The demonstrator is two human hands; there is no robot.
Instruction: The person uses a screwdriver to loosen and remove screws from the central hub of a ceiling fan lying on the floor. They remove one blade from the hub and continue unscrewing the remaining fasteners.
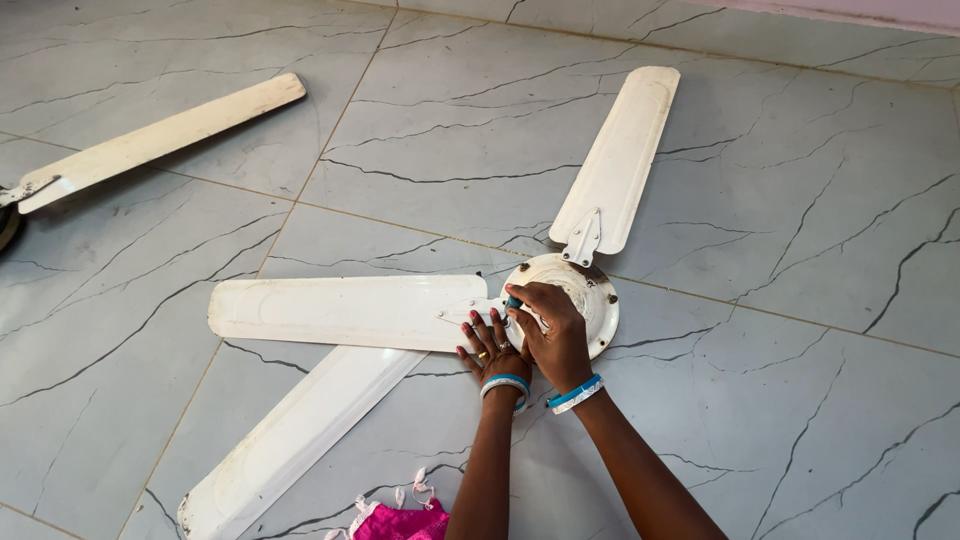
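Note:
A white ceiling fan lies on the tiled floor, its round motor hub in the middle. Three cream blades spread from it: one to the upper right, one to the left, one to the lower left. My left hand rests flat, fingers spread, on the root of the left blade beside the hub. My right hand is closed around a small blue-handled tool at the hub's left edge, where that blade's bracket meets it. Both wrists wear blue and white bangles.
Another fan blade lies at the far left, joined to a dark part at the frame edge. A pink cloth sits at the bottom near my left forearm. Grey marble-patterned floor tiles surround the fan.

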